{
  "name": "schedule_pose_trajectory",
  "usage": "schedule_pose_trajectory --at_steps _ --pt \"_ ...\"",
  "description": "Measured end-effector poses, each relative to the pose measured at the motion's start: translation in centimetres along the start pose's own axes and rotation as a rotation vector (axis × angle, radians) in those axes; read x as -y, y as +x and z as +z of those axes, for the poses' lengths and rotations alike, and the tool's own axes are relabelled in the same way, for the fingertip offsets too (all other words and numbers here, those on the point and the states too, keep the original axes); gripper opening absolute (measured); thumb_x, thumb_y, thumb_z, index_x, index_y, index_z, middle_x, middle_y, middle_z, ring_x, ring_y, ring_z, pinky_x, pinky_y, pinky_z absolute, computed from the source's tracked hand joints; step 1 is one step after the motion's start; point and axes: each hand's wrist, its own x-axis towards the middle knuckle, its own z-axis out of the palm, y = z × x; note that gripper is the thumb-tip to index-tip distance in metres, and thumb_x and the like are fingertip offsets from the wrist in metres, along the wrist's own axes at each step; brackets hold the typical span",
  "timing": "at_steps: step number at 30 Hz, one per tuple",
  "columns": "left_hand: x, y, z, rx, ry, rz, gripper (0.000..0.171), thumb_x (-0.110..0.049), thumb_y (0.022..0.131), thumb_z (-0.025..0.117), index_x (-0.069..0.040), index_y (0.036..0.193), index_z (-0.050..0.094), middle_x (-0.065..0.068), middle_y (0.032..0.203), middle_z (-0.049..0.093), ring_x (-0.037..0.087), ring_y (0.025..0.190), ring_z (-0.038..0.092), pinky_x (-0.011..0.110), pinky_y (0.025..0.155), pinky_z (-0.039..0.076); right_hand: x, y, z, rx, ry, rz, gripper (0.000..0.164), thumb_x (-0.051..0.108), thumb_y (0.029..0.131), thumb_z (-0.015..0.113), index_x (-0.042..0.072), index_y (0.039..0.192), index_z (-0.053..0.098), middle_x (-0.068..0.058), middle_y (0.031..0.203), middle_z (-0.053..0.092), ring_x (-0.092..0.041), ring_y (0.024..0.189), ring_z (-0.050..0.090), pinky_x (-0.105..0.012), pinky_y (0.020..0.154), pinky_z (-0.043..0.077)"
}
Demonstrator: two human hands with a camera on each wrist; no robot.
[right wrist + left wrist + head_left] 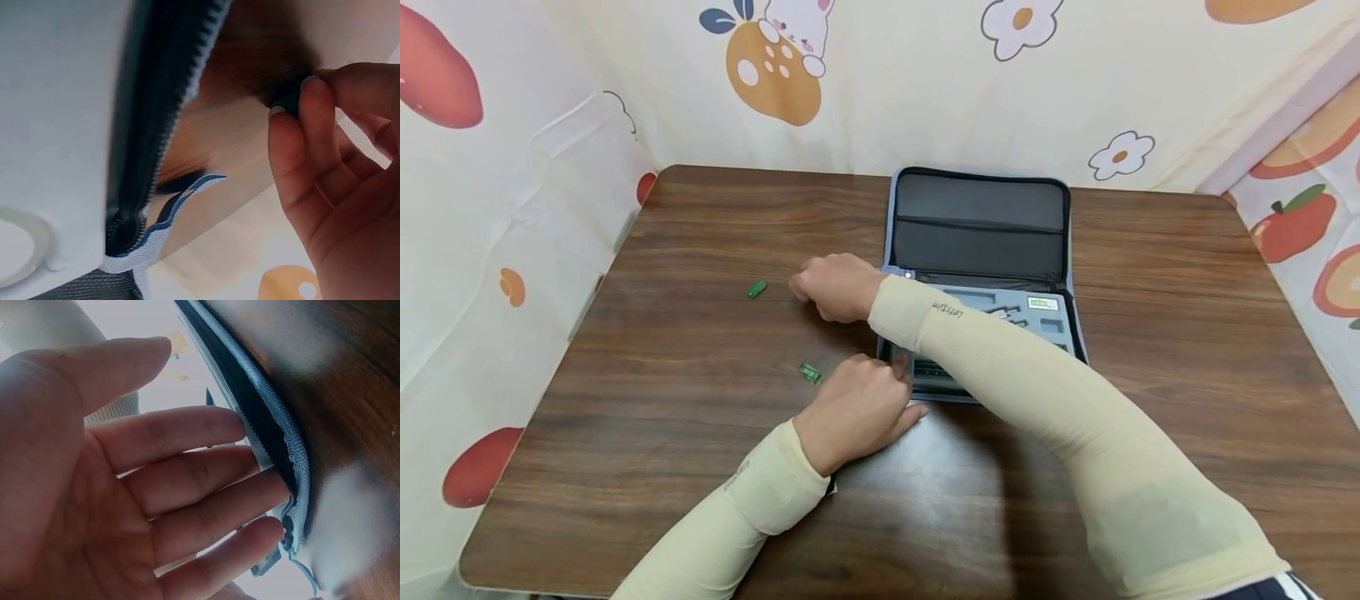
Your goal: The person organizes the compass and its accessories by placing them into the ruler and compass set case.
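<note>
My right hand reaches across to the left of an open zip case. In the right wrist view its thumb and fingers pinch a small dark piece, mostly hidden by the fingertips. My left hand rests at the case's near left corner. The left wrist view shows its fingers loosely extended against the zipped edge, holding nothing. A small green piece lies on the table left of my right hand, and a clear-and-green piece lies beside my left hand.
The brown wooden table carries everything. Inside the case a grey tray holds metal parts, partly covered by my right forearm. A zipper pull strap sticks out from the case's corner. Fruit-printed cloth hangs behind.
</note>
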Motion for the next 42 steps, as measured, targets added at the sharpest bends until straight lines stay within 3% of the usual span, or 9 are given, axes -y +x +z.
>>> schedule_pose_trajectory --at_steps 3,6,10,14,21,29,42 --pt "-0.1 0.0 0.0 -0.001 0.007 0.007 0.039 -0.039 0.092 0.070 -0.017 0.060 0.061 0.000 0.059 0.057 0.015 0.048 0.055 0.034 0.048 0.045 -0.2 -0.3 0.1 0.017 -0.026 0.020 0.022 0.006 0.098 0.054 0.017 0.108 0.069 -0.002 0.109 0.062 -0.017 0.082 0.056 -0.033 0.072 0.050" --pt "-0.1 0.0 0.0 0.000 0.020 0.007 0.040 -0.040 0.092 0.070 -0.017 0.060 0.061 0.001 0.062 0.059 0.015 0.048 0.056 0.034 0.048 0.045 -0.4 -0.8 0.0 0.009 -0.031 0.027 0.022 0.008 0.099 0.051 0.017 0.101 0.072 -0.004 0.108 0.061 -0.018 0.079 0.057 -0.035 0.070 0.051" --pt "0.0 0.0 0.1 0.001 0.041 -0.003 0.037 -0.042 0.092 0.071 -0.016 0.065 0.068 0.003 0.067 0.063 0.017 0.050 0.058 0.033 0.049 0.046 -0.7 -1.7 -0.5 -0.043 0.036 0.025 0.023 0.010 0.100 0.051 0.015 0.097 0.073 -0.004 0.104 0.060 -0.019 0.076 0.055 -0.034 0.069 0.048" --pt "-0.1 0.0 0.2 0.014 0.065 -0.003 0.041 -0.044 0.092 0.069 -0.019 0.060 0.063 0.005 0.072 0.067 0.017 0.049 0.057 0.031 0.048 0.045 -1.3 -2.9 -1.1 -0.110 0.106 0.027 0.022 0.013 0.099 0.052 0.014 0.101 0.073 -0.001 0.099 0.061 -0.015 0.080 0.057 -0.032 0.071 0.049" --pt "-0.2 0.0 0.2 0.040 0.051 -0.002 0.039 -0.043 0.094 0.067 -0.018 0.064 0.068 0.009 0.105 0.075 0.018 0.053 0.061 0.033 0.051 0.048 -3.0 -5.2 -1.2 -0.161 0.205 0.086 0.016 0.016 0.099 0.055 0.019 0.090 0.069 0.006 0.084 0.062 -0.011 0.072 0.056 -0.029 0.064 0.047" --pt "0.0 0.0 0.2 0.034 0.016 -0.017 0.038 -0.041 0.093 0.069 -0.017 0.064 0.066 0.005 0.094 0.073 0.019 0.050 0.057 0.034 0.048 0.048 -4.5 -7.8 -1.4 -0.218 0.351 0.184 0.009 0.020 0.098 0.063 0.017 0.092 0.069 0.006 0.081 0.064 -0.010 0.067 0.057 -0.028 0.062 0.047" --pt "-0.2 0.3 -0.1 0.051 -0.038 -0.035 0.039 -0.038 0.094 0.069 -0.019 0.061 0.059 0.003 0.081 0.066 0.017 0.047 0.049 0.035 0.047 0.047 -6.6 -12.5 -0.9 -0.282 0.335 0.293 0.014 0.023 0.097 0.064 0.015 0.087 0.069 0.004 0.075 0.064 -0.013 0.065 0.056 -0.030 0.062 0.046"
